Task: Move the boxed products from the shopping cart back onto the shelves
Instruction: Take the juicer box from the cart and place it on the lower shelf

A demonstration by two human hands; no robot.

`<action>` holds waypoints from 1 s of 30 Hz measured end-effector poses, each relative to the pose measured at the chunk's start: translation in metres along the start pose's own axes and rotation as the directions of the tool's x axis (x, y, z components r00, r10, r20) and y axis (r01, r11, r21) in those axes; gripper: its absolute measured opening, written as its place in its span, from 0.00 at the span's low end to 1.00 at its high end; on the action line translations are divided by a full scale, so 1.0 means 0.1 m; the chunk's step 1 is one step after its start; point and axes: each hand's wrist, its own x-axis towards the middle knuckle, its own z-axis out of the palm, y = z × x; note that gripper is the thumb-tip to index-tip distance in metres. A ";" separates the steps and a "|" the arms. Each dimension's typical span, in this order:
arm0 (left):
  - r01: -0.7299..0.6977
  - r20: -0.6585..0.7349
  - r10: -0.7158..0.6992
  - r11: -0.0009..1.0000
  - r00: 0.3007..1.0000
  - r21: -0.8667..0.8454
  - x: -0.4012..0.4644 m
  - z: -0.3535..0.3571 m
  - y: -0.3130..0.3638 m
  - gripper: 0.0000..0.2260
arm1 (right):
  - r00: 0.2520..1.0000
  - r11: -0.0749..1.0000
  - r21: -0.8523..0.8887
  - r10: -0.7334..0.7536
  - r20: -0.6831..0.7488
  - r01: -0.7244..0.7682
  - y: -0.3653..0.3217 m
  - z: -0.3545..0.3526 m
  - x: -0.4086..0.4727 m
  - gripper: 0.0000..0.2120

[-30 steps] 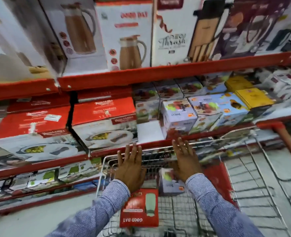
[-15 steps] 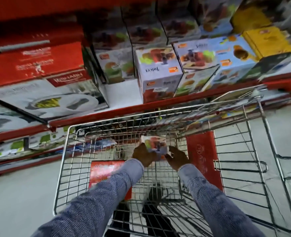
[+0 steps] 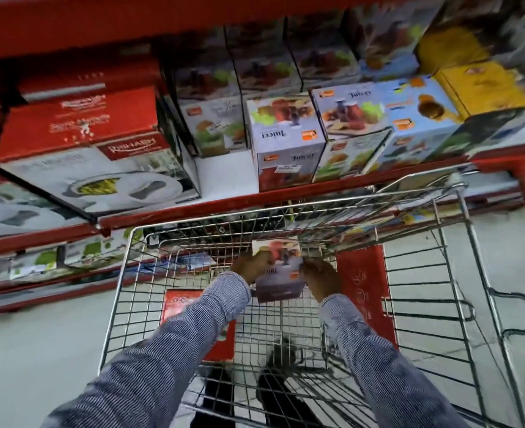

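Note:
A small pale juicer box (image 3: pixel 281 271) with fruit pictures is held inside the wire shopping cart (image 3: pixel 122 273), near its far end. My left hand (image 3: pixel 250 267) grips the box's left side and my right hand (image 3: pixel 321 281) grips its right side. A red box (image 3: pixel 182 304) lies flat on the cart floor to the left, partly hidden by my left sleeve. On the red shelf (image 3: pixel 285 196) just beyond the cart stand matching juicer boxes (image 3: pixel 287 143), with a bare white gap (image 3: pixel 224 174) to their left.
Large red and white cookware boxes (image 3: pixel 85 143) fill the shelf's left part. Blue and yellow boxes (image 3: pixel 483 88) sit to the right. A red panel (image 3: pixel 361 291) hangs on the cart's right side. Lower shelves with green-printed boxes (image 3: pixel 45 264) run at left above the grey floor.
My view has tipped downward into the cart. Both hands went from flat and open over the cart to gripping the juicer box, and they have lifted it slightly.

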 end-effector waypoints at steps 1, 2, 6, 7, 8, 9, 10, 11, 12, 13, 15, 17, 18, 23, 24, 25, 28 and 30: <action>-0.004 -0.015 0.003 1.000 1.000 -0.024 -0.06 -0.05 0.03 0.23 | 0.999 1.000 0.000 -0.018 -0.026 0.018 -0.08 -0.04 -0.06 0.15; -0.009 -0.025 0.008 0.999 1.000 -0.035 -0.11 -0.13 0.06 0.23 | 0.998 0.999 -0.014 -0.040 -0.045 0.039 -0.21 -0.09 -0.14 0.13; -0.088 -0.091 0.081 0.993 0.993 -0.081 -0.41 -0.49 0.22 0.30 | 0.976 0.981 0.019 -0.188 -0.107 0.191 -0.66 -0.24 -0.39 0.05; -0.126 -0.111 0.114 0.985 0.987 -0.114 -0.53 -0.59 0.26 0.27 | 0.971 0.977 0.010 -0.209 -0.112 0.212 -0.78 -0.27 -0.46 0.05; -0.156 -0.122 0.138 0.975 0.983 -0.157 -0.67 -0.69 0.29 0.20 | 0.963 0.970 -0.011 -0.241 -0.118 0.242 -0.93 -0.30 -0.56 0.06; -0.190 -0.125 0.167 0.962 0.978 -0.198 -0.80 -0.75 0.32 0.13 | 0.954 0.963 -0.033 -0.269 -0.132 0.267 -1.06 -0.32 -0.63 0.06; -0.229 -0.130 0.204 0.949 0.970 -0.216 -0.91 -0.84 0.34 0.10 | 0.942 0.954 -0.042 -0.299 -0.155 0.296 -1.18 -0.34 -0.69 0.07; -0.269 -0.146 0.242 0.940 0.959 -0.212 -0.98 -0.92 0.35 0.12 | 0.930 0.946 -0.044 -0.324 -0.176 0.321 -1.29 -0.35 -0.77 0.09; -0.306 -0.168 0.275 0.930 0.947 -0.202 -1.07 -1.00 0.35 0.17 | 0.916 0.936 -0.035 -0.350 -0.198 0.350 -1.40 -0.34 -0.83 0.11; -0.341 -0.184 0.307 0.919 0.934 -0.196 -1.14 -1.08 0.36 0.22 | 0.901 0.925 -0.032 -0.376 -0.218 0.378 -1.49 -0.33 -0.89 0.11; -0.405 -0.210 0.368 0.898 0.906 -0.173 -1.22 -1.22 0.38 0.25 | 0.883 0.911 -0.035 -0.406 -0.236 0.410 -1.65 -0.29 -0.98 0.11; -0.437 -0.238 0.397 0.887 0.886 -0.148 -1.33 -1.35 0.42 0.22 | 0.862 0.892 -0.035 -0.444 -0.242 0.450 -1.81 -0.26 -1.04 0.11; -0.460 -0.248 0.418 0.876 0.874 -0.144 -1.38 -1.39 0.45 0.21 | 0.858 0.887 -0.021 -0.452 -0.245 0.462 -1.87 -0.24 -1.04 0.10; -0.504 -0.265 0.456 0.850 0.850 -0.154 -1.47 -1.56 0.60 0.06 | 0.837 0.862 -0.018 -0.496 -0.230 0.506 -2.09 -0.17 -1.09 0.04; -0.509 -0.265 0.462 0.849 0.847 -0.146 -1.45 -1.57 0.61 0.07 | 0.833 0.858 -0.024 -0.505 -0.226 0.513 -2.12 -0.17 -1.10 0.03; -0.516 -0.257 0.472 0.845 0.843 -0.139 -1.43 -1.59 0.61 0.08 | 0.832 0.857 -0.032 -0.508 -0.222 0.514 -2.15 -0.17 -1.10 0.03; -0.548 -0.268 0.514 0.834 0.815 -0.066 -1.32 -1.64 0.61 0.12 | 0.846 0.865 -0.060 -0.499 -0.187 0.497 -2.18 -0.15 -1.02 0.08; -0.561 -0.286 0.533 0.828 0.796 -0.018 -1.25 -1.65 0.59 0.12 | 0.852 0.866 -0.068 -0.500 -0.152 0.496 -2.18 -0.14 -0.97 0.10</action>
